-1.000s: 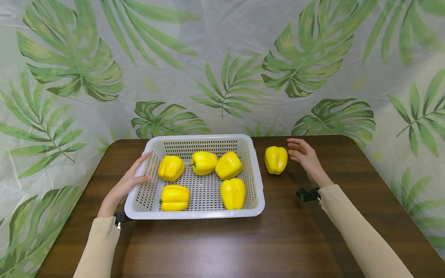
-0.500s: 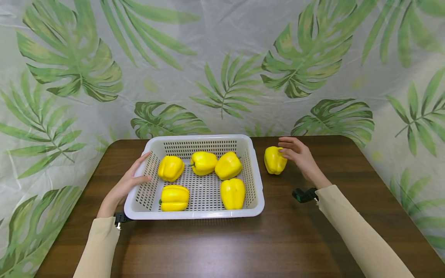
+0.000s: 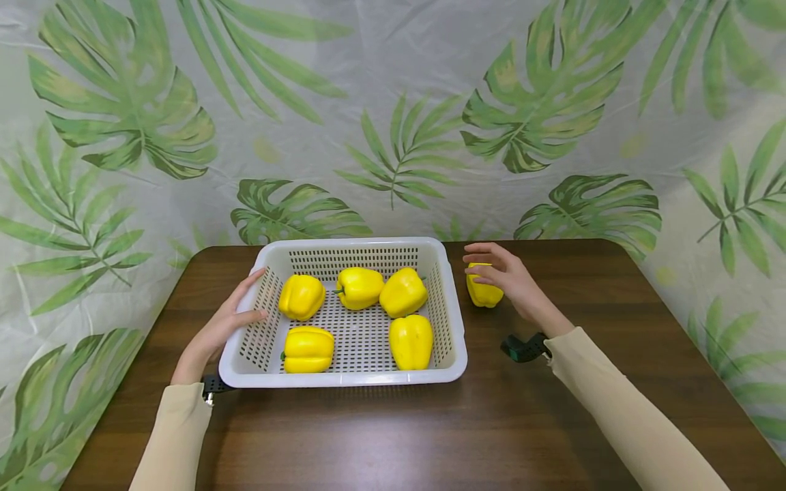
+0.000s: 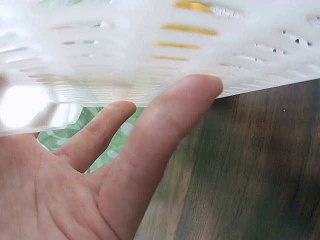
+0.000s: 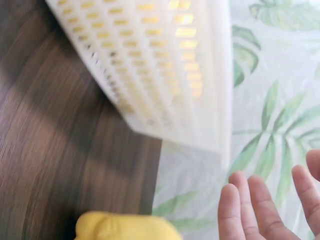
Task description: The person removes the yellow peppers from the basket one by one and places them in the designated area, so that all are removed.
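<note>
A white perforated plastic basket (image 3: 356, 379) stands on the table with several yellow bell peppers in it, two of them being the front-left one (image 3: 309, 350) and the front-right one (image 3: 411, 342). My left hand (image 3: 224, 324) rests against the basket's left side, thumb and fingers spread along it. In the left wrist view, the thumb (image 4: 155, 135) is extended against the white slotted wall. Outside the basket, on the right, sits another yellow bell pepper (image 3: 483, 294). Over it hovers my right hand (image 3: 506, 276), fingers extended, hiding its upper part. The right wrist view shows fingers (image 5: 265, 205) straight and this pepper below.
The dark brown wooden table (image 3: 368, 436) extends in front of the basket and to its right. A leaf-patterned cloth (image 3: 405, 82) hangs behind the table's back edge. Black wrist devices are worn on both forearms, the right one (image 3: 525, 348) over the table.
My right hand has moved left, from beside the loose bell pepper to over its upper part. The left hand, the basket and the peppers inside have stayed in place.
</note>
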Tool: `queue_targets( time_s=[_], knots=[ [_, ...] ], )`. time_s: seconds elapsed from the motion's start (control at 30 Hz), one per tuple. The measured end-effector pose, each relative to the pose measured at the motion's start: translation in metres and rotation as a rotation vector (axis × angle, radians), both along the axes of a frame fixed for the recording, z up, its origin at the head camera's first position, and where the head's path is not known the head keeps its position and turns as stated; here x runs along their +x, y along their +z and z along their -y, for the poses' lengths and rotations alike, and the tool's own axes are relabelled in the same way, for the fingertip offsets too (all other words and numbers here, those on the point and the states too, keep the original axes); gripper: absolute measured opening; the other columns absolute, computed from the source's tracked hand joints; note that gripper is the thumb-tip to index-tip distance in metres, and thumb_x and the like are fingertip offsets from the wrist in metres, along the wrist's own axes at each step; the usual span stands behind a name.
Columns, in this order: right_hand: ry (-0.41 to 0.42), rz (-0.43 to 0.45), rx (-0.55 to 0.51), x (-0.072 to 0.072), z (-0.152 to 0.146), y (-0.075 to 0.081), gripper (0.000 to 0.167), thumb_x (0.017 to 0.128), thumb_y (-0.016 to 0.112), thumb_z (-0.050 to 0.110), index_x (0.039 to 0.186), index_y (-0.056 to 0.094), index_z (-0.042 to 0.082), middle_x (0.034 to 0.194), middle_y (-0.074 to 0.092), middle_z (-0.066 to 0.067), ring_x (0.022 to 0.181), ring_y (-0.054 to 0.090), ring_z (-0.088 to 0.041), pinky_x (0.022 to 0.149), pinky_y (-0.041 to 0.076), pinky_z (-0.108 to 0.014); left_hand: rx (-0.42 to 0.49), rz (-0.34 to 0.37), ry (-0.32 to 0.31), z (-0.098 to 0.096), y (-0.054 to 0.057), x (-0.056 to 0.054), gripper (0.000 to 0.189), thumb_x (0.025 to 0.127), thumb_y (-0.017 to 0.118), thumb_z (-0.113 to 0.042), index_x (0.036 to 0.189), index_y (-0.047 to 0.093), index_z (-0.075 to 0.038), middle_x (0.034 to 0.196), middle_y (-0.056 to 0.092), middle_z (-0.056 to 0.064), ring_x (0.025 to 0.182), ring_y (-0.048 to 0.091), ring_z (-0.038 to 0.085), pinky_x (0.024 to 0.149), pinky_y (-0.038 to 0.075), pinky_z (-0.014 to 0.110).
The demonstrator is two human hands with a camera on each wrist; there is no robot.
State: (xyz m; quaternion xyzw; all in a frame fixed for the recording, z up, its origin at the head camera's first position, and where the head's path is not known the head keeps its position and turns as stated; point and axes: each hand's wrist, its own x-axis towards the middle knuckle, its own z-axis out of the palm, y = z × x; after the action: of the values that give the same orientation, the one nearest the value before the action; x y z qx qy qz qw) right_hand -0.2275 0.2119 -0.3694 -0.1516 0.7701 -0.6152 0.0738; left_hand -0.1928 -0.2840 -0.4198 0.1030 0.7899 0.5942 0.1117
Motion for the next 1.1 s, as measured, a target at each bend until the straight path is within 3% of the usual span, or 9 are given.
queue_targets(
  time_s=[0.1,0.3,0.43,0.63,1.1],
  knots=[
    [0.035,0.003,0.005,0.002,0.006,0.003,0.041,0.099,0.051,0.01,0.137,0.042,-0.003,0.133,0.047,-0.026,0.113,0.054,-0.037,0.097,0.043,-0.049,0.001,0.0,0.0,0.0,0.0,0.0,0.075,0.094,0.051,-0.009,0.154,0.009,-0.023,0.151,0.014,0.028,0.114,0.041,0.058,0.069,0.054,0.055],
    [0.086,0.02,0.027,0.007,0.018,0.008,0.044,0.098,0.055,0.013,0.137,0.042,-0.001,0.131,0.049,-0.024,0.112,0.054,-0.038,0.092,0.048,-0.04,-0.003,0.009,0.007,0.0,0.001,0.001,0.075,0.093,0.052,-0.009,0.154,0.009,-0.024,0.151,0.014,0.028,0.114,0.041,0.057,0.069,0.054,0.055],
    [0.104,0.048,0.036,0.011,0.026,0.014,0.043,0.096,0.057,0.013,0.137,0.044,0.002,0.133,0.048,-0.022,0.116,0.052,-0.034,0.094,0.046,-0.045,-0.005,0.013,0.011,0.0,0.001,0.0,0.076,0.093,0.052,-0.01,0.154,0.009,-0.024,0.151,0.015,0.027,0.114,0.041,0.058,0.069,0.054,0.055],
    [0.172,0.098,0.024,0.016,0.038,0.02,0.044,0.097,0.054,0.01,0.138,0.042,0.002,0.137,0.042,-0.027,0.121,0.046,-0.04,0.097,0.042,-0.05,-0.001,0.015,0.009,0.0,0.0,0.0,0.076,0.093,0.052,-0.011,0.154,0.009,-0.025,0.151,0.014,0.027,0.115,0.04,0.058,0.07,0.053,0.055],
    [0.314,0.14,0.094,0.025,0.069,0.02,0.044,0.097,0.052,0.01,0.137,0.04,-0.003,0.137,0.039,-0.03,0.122,0.041,-0.046,0.097,0.04,-0.055,0.012,0.017,0.006,0.0,0.001,0.001,0.076,0.093,0.052,-0.011,0.154,0.009,-0.025,0.152,0.012,0.027,0.115,0.04,0.059,0.07,0.053,0.055]
  ],
)
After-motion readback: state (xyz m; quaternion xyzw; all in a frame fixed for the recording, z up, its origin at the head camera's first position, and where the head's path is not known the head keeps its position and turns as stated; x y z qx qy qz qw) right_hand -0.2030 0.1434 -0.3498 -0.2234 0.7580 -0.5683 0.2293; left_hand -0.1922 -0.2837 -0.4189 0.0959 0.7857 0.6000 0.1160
